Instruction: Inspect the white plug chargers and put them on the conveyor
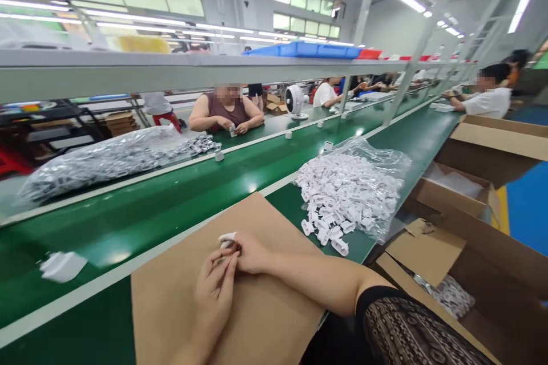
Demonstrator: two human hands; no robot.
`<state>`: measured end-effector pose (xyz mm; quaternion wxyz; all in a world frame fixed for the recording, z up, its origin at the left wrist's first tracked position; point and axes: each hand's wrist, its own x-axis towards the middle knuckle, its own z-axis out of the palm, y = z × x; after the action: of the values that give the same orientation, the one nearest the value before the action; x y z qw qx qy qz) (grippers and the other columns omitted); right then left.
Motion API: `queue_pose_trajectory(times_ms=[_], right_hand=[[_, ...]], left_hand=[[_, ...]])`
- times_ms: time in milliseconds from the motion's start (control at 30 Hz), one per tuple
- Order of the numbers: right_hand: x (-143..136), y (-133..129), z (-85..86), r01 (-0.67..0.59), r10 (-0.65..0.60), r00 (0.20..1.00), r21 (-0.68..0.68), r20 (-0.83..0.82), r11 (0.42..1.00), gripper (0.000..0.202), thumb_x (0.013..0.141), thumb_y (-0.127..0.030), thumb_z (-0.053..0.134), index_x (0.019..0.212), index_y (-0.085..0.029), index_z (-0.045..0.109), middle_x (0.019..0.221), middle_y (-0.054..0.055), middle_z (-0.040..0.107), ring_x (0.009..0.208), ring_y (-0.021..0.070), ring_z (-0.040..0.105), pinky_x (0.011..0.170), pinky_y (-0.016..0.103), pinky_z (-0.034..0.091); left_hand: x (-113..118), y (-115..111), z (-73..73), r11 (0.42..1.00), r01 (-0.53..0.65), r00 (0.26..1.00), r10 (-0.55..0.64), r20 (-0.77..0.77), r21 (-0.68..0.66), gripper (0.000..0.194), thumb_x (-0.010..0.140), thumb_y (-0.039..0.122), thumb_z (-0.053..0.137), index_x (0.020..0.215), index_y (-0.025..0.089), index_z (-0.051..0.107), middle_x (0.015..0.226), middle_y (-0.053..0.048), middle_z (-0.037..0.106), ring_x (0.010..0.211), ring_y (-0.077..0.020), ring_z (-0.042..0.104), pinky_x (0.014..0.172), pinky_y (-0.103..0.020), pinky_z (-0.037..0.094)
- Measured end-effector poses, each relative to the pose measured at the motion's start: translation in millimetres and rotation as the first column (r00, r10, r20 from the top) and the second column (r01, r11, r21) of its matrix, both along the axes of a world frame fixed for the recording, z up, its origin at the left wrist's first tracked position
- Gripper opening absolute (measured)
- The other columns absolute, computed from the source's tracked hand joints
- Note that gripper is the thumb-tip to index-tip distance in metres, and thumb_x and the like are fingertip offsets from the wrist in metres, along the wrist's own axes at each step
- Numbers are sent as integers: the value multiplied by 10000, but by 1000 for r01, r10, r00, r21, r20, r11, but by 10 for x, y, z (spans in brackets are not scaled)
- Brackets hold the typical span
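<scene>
Over a brown cardboard sheet [171,296] on the green bench, my left hand [216,282] and my right hand [250,252] meet with their fingertips together. The fingers of both are closed, and whatever lies between them is hidden or too small to name. A white covering shows on a fingertip of my right hand. Beyond the sheet, to the right, a heap of small white plastic parts [342,188] spills from a clear bag.
A white plug-like piece [64,266] is on the green conveyor [171,197] at left. Across it, a person [226,111] handles a small part beside a filled plastic bag [107,159] and a fan [294,101]. Open cardboard boxes [505,245] stand at right.
</scene>
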<state>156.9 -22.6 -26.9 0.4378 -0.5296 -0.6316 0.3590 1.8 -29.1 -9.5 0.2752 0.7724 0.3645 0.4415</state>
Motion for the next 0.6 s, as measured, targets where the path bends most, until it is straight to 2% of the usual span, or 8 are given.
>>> queue_pose_trajectory(times_ms=[67,100,167,267,400,533,600], right_hand=[[-3,22,22,-14,14,1000,-15,1,1000,583,792,-136,747,1348,-248,613,1075,14,757,958,204,737,865,318,604],[1,32,28,-20,20,1000,-23,0,1000,592,787,-139,754,1352,-242,610,1056,9,757,935,199,737,848,307,604],[20,45,41,-27,28,1000,-39,10,999,603,782,-153,761,1359,-237,606,1054,9,754,928,197,732,844,298,598],[67,46,74,-44,48,996,-51,79,998,566,774,-173,760,1323,-241,635,1050,6,754,947,210,724,850,292,584],[106,52,107,-56,60,984,-30,166,998,539,757,-186,759,1284,-255,668,1052,3,758,972,229,717,834,285,573],[89,95,45,-15,21,984,-37,175,999,629,785,-174,710,1402,-248,615,1148,31,750,993,223,711,856,293,575],[73,114,6,-8,17,988,-59,155,998,637,816,-243,728,1438,-244,594,1138,36,752,950,214,710,847,297,581]], left_hand=[[-4,15,-11,986,43,999,-41,-18,158,250,944,412,611,1012,298,823,1098,-78,702,1056,-291,655,991,-453,514],[-6,28,-20,980,55,998,-53,-18,191,247,939,409,612,999,301,825,1088,-81,705,1045,-296,656,980,-460,523],[-14,60,-45,983,57,998,-55,-13,175,262,921,457,620,960,305,831,1104,-87,699,1059,-313,655,987,-482,535],[-38,100,-78,998,59,998,-59,-20,5,348,865,593,647,930,305,832,1194,-83,672,1161,-347,638,1077,-543,512],[-63,114,-40,969,5,999,-15,-41,-248,494,794,706,664,1001,288,827,1291,-71,638,1282,-364,588,1129,-536,502],[-60,134,36,927,-95,994,73,-76,-364,577,732,751,674,1023,270,808,1320,-78,640,1313,-386,579,1115,-539,516],[-49,143,52,923,-112,993,94,-65,-369,615,730,761,667,1063,257,781,1331,-89,652,1316,-396,584,1124,-576,499]])
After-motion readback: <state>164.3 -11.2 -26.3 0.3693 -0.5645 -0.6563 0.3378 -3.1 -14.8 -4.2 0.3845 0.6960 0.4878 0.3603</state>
